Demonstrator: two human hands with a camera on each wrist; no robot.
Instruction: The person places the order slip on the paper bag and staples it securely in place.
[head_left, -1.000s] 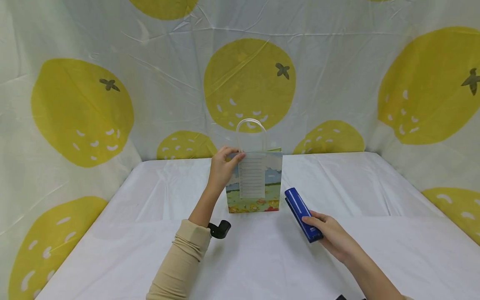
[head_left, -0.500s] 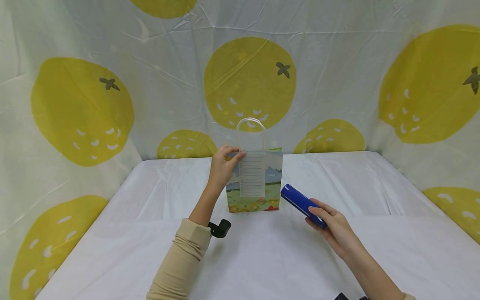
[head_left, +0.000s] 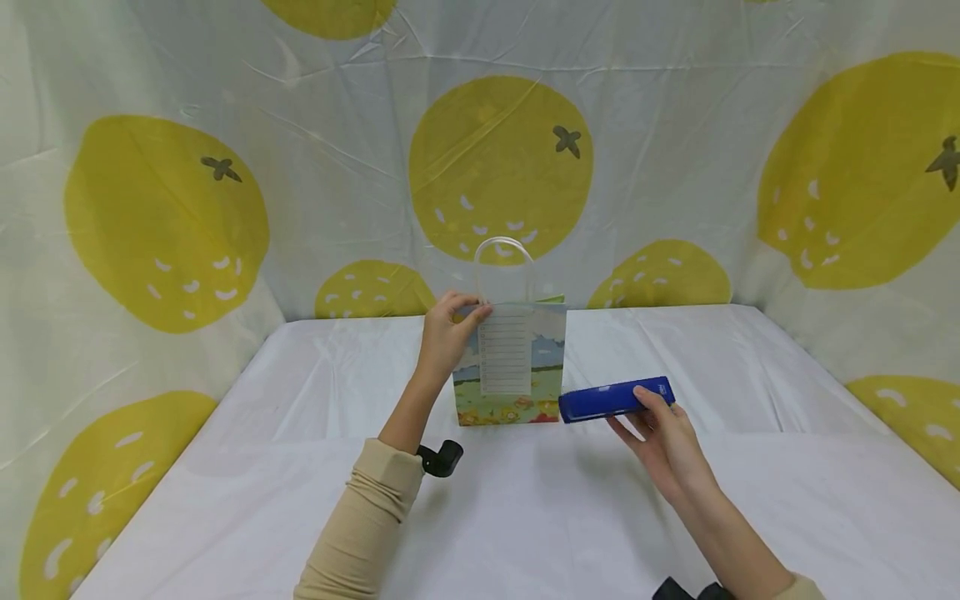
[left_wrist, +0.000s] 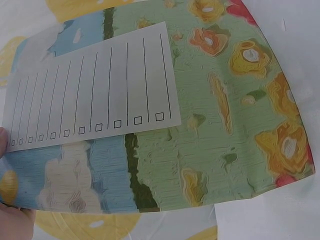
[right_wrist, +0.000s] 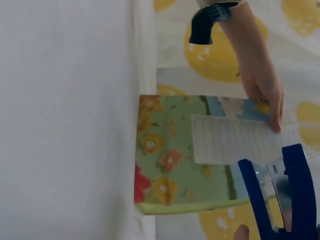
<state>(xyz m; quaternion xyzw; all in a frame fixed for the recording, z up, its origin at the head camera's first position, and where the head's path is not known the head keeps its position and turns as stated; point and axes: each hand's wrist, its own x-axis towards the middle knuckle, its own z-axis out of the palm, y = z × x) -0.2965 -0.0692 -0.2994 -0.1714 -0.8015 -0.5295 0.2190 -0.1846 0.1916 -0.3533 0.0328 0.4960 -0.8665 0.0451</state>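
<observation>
A paper gift bag [head_left: 547,354] with a painted meadow and flowers stands upright on the table. Against its front lies a white checklist slip [head_left: 506,354], ruled with lines and small boxes. My left hand [head_left: 444,337] pinches the bag's top edge and the slip's upper corner between thumb and fingers. In my right hand [head_left: 671,450] is a blue stapler [head_left: 615,400], held above the table, its far end by the bag's lower right edge in the head view. The right wrist view shows the stapler's two arms [right_wrist: 300,192] spread apart, pointing toward the bag's top.
A white cloth [head_left: 337,500] covers the table, and a curtain [head_left: 675,167] printed with yellow fruit hangs behind and at the sides. The bag's white loop handle [head_left: 504,242] rises from its top. A black camera mount [head_left: 441,458] sits on the left wrist.
My right hand has turned the stapler from a steep slant to nearly level, its rear end swinging up and to the right. The left hand, bag and slip stay in place.
</observation>
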